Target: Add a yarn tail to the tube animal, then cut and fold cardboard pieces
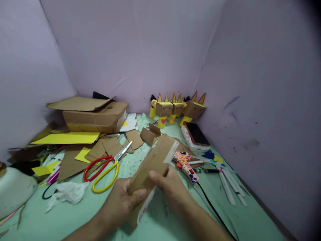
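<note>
Both hands grip a long folded strip of cardboard [150,164] above the green table cover. My left hand [122,201] has its thumb pressed on the strip's lower face. On the right edge higher up, my right hand [170,187] pinches it between thumb and fingers. White tape with reddish marks runs along part of the strip's right edge. Left of the strip lie scissors [116,160] with one red and one yellow handle, blades apart. A glue gun [185,164] covered in colourful patterns lies just right of it, its black cord trailing toward the front.
A cardboard box [97,117] sits at the back left, with yellow paper [67,138] and cardboard scraps before it. Several cardboard-headed yellow figures [164,110] stand at the back, near a phone [197,134]. Crumpled tissue [69,192] lies front left; white-handled tools [229,184] lie right.
</note>
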Tool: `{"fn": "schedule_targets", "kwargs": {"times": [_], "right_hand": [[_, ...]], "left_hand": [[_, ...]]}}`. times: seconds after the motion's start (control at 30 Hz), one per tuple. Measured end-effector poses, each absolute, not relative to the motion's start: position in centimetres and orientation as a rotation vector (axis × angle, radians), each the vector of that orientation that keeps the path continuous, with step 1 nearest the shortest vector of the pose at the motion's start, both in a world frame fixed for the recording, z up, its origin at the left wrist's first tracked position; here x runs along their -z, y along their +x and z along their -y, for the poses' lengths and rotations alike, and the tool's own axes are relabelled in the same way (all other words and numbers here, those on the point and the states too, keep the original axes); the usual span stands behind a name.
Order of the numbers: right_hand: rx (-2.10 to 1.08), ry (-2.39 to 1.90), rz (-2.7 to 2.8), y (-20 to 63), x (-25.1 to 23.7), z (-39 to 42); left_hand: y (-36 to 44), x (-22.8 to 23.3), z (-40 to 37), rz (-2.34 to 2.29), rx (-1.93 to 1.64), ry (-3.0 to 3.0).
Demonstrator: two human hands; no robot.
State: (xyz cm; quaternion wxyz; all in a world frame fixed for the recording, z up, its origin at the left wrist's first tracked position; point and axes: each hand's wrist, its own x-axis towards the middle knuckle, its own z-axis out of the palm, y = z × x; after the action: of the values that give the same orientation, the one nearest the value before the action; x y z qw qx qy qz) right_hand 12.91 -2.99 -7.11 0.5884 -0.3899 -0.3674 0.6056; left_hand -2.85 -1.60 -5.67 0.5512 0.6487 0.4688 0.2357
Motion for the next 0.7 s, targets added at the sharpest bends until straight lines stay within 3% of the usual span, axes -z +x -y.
{"fn": "schedule_targets", "kwargs": {"times": [0.33, 0.57, 0.7], "right_hand": [[-1.374, -0.798, 0.384, 12.1, 7.4, 1.5], [-1.315, -0.811, 0.405, 12.4, 8.0, 1.5], [-1.499, -0.824, 0.669, 12.0, 8.8, 2.1]], "left_hand": [[-2.4, 6.5, 2.5, -1.076, -0.539, 1.533], [-2.3, 7.5, 2.4, -1.129, -0.629, 1.578], [-2.3, 7.6, 1.8, -1.153, -0.691, 1.602]]}}
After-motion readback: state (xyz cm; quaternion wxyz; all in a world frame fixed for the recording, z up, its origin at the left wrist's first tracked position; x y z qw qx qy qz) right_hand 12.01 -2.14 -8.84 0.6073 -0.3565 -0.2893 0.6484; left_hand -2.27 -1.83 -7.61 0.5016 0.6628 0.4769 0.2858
